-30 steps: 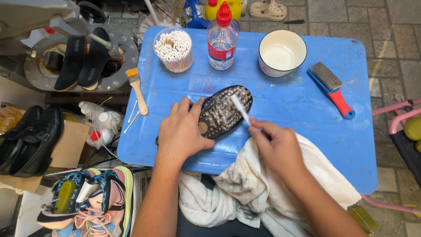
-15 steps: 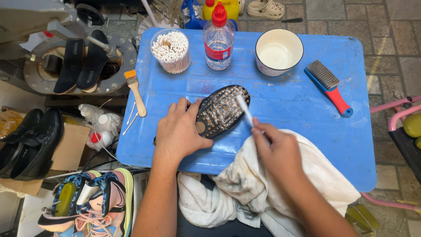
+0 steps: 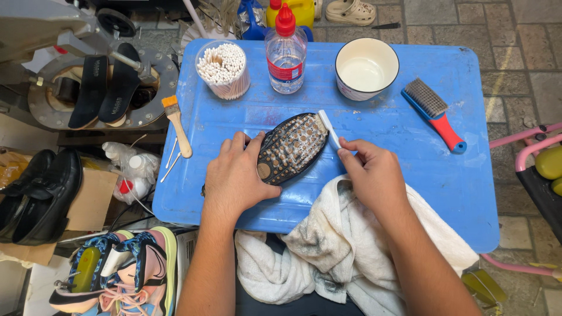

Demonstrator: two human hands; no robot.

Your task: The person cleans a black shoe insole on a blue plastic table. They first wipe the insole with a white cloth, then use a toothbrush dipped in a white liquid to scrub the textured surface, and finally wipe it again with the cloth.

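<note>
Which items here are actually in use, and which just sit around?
In use: left hand steadying the sole-up shoe; right hand holding a white toothbrush against it.

Lying about: cotton swab cup, clear bottle, white bowl, blue-red brush, paintbrush, towel.

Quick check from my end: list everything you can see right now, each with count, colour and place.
shoe: 1, dark studded sole up, table centre
toothbrush: 1, white, at the shoe's right edge
table: 1, blue
cotton swab jar: 1, clear, back left
bottle: 1, clear with red cap, back centre
bowl: 1, white, back right
scrub brush: 1, blue and red, right
paintbrush: 1, wooden handle, left edge
towel: 1, white and stained, on the lap
black shoes: 2, floor left
sneakers: colourful, bottom left
left hand: holds the shoe
right hand: holds the toothbrush
</note>
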